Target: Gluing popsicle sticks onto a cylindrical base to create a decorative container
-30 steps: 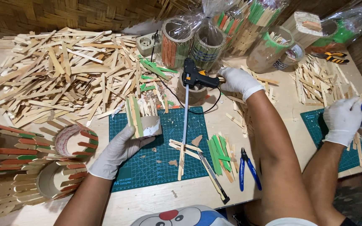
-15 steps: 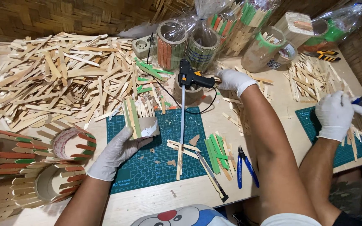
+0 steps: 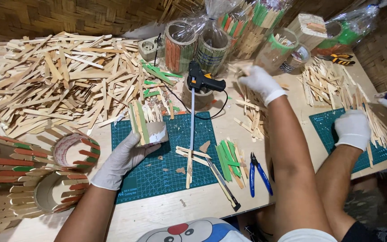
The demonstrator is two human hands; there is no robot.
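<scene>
Your left hand (image 3: 121, 162) grips the stick-covered cardboard ring (image 3: 149, 127) on the green cutting mat (image 3: 157, 175). Your right hand (image 3: 258, 82) seems pinched on a wooden stick (image 3: 239, 70), though blur hides the fingers.

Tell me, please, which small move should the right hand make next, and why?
Probably close the right hand on one loose wooden stick beside the glue gun: the left hand holds a cardboard ring only partly covered with sticks.

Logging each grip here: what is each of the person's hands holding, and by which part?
Left hand grips the stick-covered cardboard ring by its lower side. Right hand pinches a wooden stick near its end.
</scene>
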